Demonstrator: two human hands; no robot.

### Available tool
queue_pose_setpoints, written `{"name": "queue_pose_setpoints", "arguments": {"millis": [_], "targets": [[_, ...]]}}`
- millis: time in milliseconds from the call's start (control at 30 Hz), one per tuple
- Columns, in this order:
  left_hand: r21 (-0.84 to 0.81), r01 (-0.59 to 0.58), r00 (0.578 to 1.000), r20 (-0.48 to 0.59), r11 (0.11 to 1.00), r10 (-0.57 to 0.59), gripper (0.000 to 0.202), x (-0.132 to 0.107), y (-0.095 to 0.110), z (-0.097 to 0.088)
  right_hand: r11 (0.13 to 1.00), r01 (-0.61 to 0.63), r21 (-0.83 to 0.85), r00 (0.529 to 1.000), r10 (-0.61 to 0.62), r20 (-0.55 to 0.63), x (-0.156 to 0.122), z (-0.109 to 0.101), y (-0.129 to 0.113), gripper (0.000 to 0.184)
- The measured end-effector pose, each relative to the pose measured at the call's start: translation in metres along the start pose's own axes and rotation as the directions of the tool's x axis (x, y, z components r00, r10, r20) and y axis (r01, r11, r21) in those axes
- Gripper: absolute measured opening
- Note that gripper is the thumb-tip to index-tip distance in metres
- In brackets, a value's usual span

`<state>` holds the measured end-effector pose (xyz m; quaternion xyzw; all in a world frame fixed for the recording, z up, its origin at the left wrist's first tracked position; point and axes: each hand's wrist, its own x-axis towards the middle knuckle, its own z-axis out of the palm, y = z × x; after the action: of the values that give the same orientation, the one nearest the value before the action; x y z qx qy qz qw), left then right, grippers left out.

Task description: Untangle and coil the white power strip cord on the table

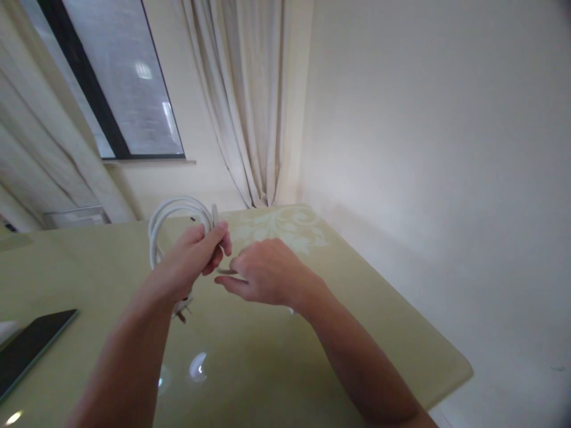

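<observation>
A white power cable (160,219) is wound into a loose coil, and my left hand (196,252) grips it with thumb and fingers closed. Under that hand hangs the cable's plug (181,310), its metal prongs showing. My right hand (267,272) is just to the right of the left one, back of the hand up, its fingers closed on a stretch of the same cable that runs between the two hands. Both hands are above the table. The palm side of my right hand is hidden, as is part of the coil behind my left hand.
The glossy pale green table (357,333) has a white floral pattern at its far corner. A dark flat device like a tablet (35,345) lies at the left. A bare wall (437,178) borders the right side; curtains (250,101) and a window (125,77) are behind.
</observation>
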<state>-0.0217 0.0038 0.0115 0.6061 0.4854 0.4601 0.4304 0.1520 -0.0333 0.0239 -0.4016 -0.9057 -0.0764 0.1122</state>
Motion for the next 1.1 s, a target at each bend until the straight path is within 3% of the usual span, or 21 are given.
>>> {"name": "queue_pose_setpoints", "arguments": {"millis": [67, 167, 300, 400, 500, 633, 733, 900, 1000, 1100], "targets": [[0.139, -0.062, 0.998, 0.037, 0.988, 0.057, 0.042, -0.001, -0.001, 0.000, 0.996, 0.083, 0.008, 0.993, -0.082, -0.081, -0.003, 0.000, -0.003, 0.052], [0.101, -0.157, 0.973, 0.188, 0.982, 0.136, 0.034, -0.003, 0.000, 0.001, 0.994, 0.083, 0.065, 0.962, -0.063, -0.268, -0.006, 0.001, -0.001, 0.050], [-0.039, -0.031, 0.903, 0.427, 0.999, 0.045, 0.036, -0.005, -0.004, 0.013, 0.982, -0.009, 0.190, 0.898, 0.092, -0.430, -0.007, 0.002, 0.009, 0.042], [-0.104, 0.048, 0.916, 0.402, 0.993, -0.002, 0.053, -0.005, -0.005, 0.022, 0.954, -0.103, 0.282, 0.842, 0.234, -0.486, -0.006, 0.001, 0.021, 0.048], [-0.286, 0.067, 0.951, 0.309, 0.956, 0.026, 0.048, -0.001, 0.000, 0.015, 0.904, -0.140, 0.403, 0.826, 0.331, -0.457, -0.007, -0.003, 0.040, 0.054], [-0.531, 0.103, 0.963, 0.265, 0.841, 0.049, 0.029, 0.005, 0.002, -0.015, 0.871, -0.056, 0.489, 0.839, 0.307, -0.450, -0.013, -0.007, 0.064, 0.058], [-0.496, 0.119, 0.958, 0.284, 0.860, 0.031, 0.027, 0.005, 0.000, -0.024, 0.900, -0.042, 0.434, 0.825, 0.276, -0.493, -0.013, -0.008, 0.068, 0.058], [-0.333, 0.157, 0.944, 0.326, 0.930, -0.043, 0.037, 0.000, -0.001, 0.003, 0.950, -0.170, 0.263, 0.845, 0.278, -0.458, -0.001, 0.002, 0.051, 0.049], [-0.449, 0.209, 0.920, 0.391, 0.869, -0.020, 0.035, -0.001, 0.002, 0.018, 0.934, -0.209, 0.290, 0.809, 0.331, -0.486, 0.005, 0.010, 0.046, 0.039], [-0.547, 0.306, 0.859, 0.512, 0.779, 0.022, 0.035, -0.003, 0.004, 0.021, 0.925, -0.133, 0.355, 0.768, 0.323, -0.553, 0.006, 0.013, 0.053, 0.038]]}}
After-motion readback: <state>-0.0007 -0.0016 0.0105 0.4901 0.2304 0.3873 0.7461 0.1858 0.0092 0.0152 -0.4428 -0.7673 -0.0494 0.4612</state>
